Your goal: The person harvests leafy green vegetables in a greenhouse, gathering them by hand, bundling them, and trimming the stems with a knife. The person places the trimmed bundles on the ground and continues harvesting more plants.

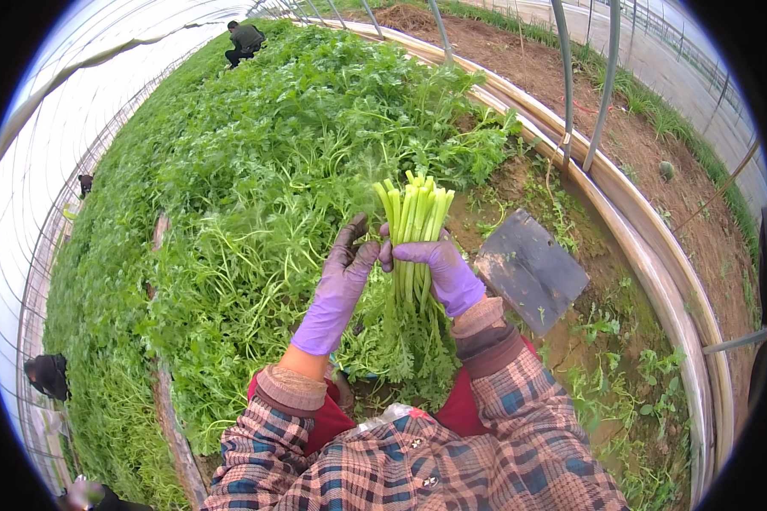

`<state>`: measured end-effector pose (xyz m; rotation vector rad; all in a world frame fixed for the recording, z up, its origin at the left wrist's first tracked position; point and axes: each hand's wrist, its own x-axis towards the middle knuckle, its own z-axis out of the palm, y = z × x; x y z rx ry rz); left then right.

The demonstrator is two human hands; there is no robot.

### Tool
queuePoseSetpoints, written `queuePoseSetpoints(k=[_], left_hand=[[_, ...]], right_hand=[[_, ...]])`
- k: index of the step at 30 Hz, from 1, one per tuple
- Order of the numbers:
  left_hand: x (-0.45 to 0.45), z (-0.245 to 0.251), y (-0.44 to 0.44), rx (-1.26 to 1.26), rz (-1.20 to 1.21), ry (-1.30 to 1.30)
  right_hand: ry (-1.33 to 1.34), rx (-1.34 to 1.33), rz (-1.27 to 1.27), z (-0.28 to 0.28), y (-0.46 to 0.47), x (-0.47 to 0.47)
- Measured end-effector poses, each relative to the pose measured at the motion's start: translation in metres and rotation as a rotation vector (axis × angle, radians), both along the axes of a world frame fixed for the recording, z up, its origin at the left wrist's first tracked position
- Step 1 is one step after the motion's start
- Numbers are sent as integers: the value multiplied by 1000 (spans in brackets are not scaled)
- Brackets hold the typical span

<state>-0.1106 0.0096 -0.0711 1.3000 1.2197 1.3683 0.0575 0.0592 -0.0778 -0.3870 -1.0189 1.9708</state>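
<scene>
My right hand [440, 265], in a soiled purple glove, grips a bunch of leafy greens [415, 217]. The pale cut stem ends point up and away from me, and the lobed leaves hang down towards my lap. Just left of the bunch is my left hand [348, 255], gloved the same way, with its fingers raised and apart and nothing in it. Its thumb is close to my right fingertips; whether they touch, I cannot tell. Right of my right hand, a flat dark board [534, 268] lies on the soil with bits of dirt and leaf on it.
Dense growing greens [262, 160] spread ahead and to the left. A person [244, 43] crouches at the far end; another [48, 377] is at the left edge. Metal poles [565, 83] and a rolled plastic film edge [652, 249] run along the right. A wooden strip [172, 434] lies left.
</scene>
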Motion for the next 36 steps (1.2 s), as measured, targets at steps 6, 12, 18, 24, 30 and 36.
queuePoseSetpoints(k=[6,12,18,24,30,36], left_hand=[[-17,70,33,205,70,142],[10,99,21,-1,-315,623],[-1,152,34,54,-348,636],[26,130,34,-306,-600,1284],[-7,159,39,8,-512,698],[22,127,26,-265,-635,1109]], right_hand=[[-21,5,189,-3,-7,-11],[-34,74,350,-3,-13,-16],[-65,101,382,-6,-9,-14],[-262,77,383,-19,-12,-19],[-161,132,425,-22,-9,-19],[-275,181,341,-20,-16,-17]])
